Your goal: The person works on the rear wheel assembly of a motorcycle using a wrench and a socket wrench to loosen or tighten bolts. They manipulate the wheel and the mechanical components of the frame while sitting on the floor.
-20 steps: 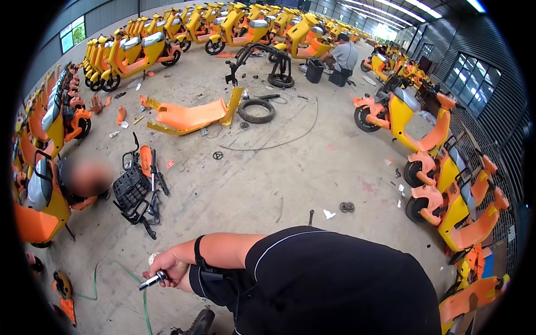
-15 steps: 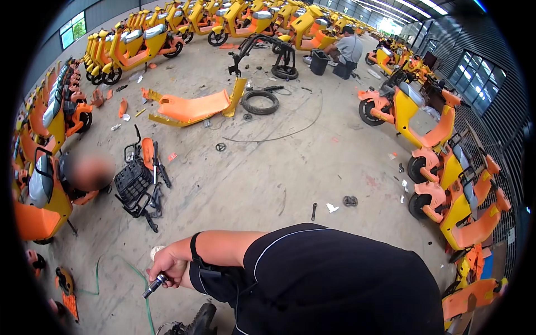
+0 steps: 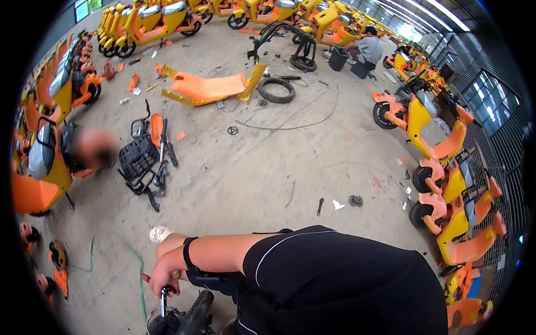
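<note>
My right arm (image 3: 218,254), with a black band round it, reaches across to the left. My right hand (image 3: 162,277) is closed round a socket wrench (image 3: 163,304). Its shiny metal shaft points down, and a small red end (image 3: 146,277) sticks out beside the hand. The shaft's lower end meets a dark wheel-like part (image 3: 167,324) at the lower edge, next to a black tyre (image 3: 201,304); whether it sits on a bolt I cannot tell. My left hand is not visible. A white shoe (image 3: 161,233) stands just beyond the hand.
A green hose (image 3: 139,268) lies left of my hand. Ahead are a black basket (image 3: 137,159), an orange-yellow body panel (image 3: 209,88), a loose tyre (image 3: 276,90) and a bare black frame (image 3: 279,39). Yellow scooters (image 3: 430,125) line both sides. A person (image 3: 368,49) sits far back.
My right hand has moved down with the socket wrench, whose shaft has swung from slanting left to nearly upright over the wheel part. The view has tilted slightly.
</note>
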A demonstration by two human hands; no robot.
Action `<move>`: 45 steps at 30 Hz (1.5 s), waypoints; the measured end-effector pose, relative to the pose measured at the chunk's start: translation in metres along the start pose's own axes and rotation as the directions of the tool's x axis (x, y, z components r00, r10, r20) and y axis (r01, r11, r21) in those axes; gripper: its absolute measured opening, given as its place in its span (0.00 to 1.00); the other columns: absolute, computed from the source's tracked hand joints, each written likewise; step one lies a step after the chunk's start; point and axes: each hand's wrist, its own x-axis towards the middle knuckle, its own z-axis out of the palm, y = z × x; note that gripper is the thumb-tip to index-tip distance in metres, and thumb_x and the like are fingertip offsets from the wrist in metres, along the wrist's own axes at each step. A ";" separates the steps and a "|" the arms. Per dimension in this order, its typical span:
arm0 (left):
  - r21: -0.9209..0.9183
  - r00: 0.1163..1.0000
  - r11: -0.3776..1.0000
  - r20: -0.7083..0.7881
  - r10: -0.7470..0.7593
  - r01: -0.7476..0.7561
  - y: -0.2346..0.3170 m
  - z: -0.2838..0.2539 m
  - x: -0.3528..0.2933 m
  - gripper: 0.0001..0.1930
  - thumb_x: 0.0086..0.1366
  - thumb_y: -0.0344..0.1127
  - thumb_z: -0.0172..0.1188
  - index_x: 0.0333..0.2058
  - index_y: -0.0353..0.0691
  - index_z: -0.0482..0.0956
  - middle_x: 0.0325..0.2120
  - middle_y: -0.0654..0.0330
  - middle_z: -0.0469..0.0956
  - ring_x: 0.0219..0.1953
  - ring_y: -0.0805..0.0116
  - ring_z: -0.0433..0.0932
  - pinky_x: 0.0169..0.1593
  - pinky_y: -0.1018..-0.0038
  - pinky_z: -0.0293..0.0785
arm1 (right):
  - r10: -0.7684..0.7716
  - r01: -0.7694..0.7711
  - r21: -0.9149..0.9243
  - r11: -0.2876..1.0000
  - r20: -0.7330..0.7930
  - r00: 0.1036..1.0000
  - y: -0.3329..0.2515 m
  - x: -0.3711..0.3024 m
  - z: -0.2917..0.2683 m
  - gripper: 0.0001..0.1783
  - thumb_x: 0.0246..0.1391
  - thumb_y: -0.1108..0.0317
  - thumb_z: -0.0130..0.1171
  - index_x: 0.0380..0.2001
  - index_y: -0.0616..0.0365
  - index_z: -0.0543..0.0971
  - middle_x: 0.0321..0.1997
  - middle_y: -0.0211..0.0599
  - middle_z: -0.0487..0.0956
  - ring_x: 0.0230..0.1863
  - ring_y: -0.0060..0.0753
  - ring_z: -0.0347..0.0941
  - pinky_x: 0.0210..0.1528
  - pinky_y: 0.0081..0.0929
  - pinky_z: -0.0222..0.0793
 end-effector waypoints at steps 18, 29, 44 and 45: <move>0.054 0.981 0.986 0.108 -0.163 0.157 -0.041 0.034 0.028 0.26 0.59 0.58 0.64 0.42 0.39 0.78 0.33 0.51 0.83 0.38 0.47 0.82 0.43 0.61 0.75 | -0.202 -0.081 -0.986 0.146 -0.110 0.973 -0.002 0.149 0.033 0.23 0.48 0.60 0.68 0.46 0.51 0.72 0.36 0.44 0.82 0.39 0.47 0.80 0.38 0.47 0.74; 0.049 0.974 0.981 0.117 -0.192 0.188 -0.020 0.037 0.031 0.25 0.60 0.58 0.63 0.43 0.41 0.79 0.34 0.52 0.82 0.38 0.48 0.81 0.44 0.60 0.74 | -0.276 0.067 -0.785 0.616 -0.135 0.952 -0.065 0.215 0.016 0.26 0.50 0.55 0.66 0.46 0.62 0.74 0.39 0.43 0.80 0.40 0.43 0.78 0.45 0.37 0.75; -0.047 0.982 0.985 0.104 -0.158 0.164 -0.035 0.054 0.039 0.25 0.59 0.53 0.67 0.41 0.34 0.78 0.29 0.50 0.82 0.31 0.55 0.81 0.40 0.65 0.75 | 0.068 -0.273 -0.468 0.840 -0.409 0.910 0.109 0.288 -0.065 0.31 0.65 0.44 0.52 0.51 0.65 0.77 0.33 0.49 0.82 0.29 0.44 0.80 0.31 0.40 0.76; -0.049 0.985 0.988 0.091 -0.144 0.149 -0.037 0.056 0.038 0.25 0.59 0.52 0.67 0.42 0.34 0.78 0.29 0.50 0.82 0.30 0.55 0.81 0.39 0.65 0.75 | 0.033 -0.258 -0.543 0.799 -0.389 0.921 0.112 0.288 -0.063 0.31 0.65 0.43 0.51 0.49 0.65 0.78 0.36 0.51 0.83 0.34 0.47 0.80 0.36 0.42 0.76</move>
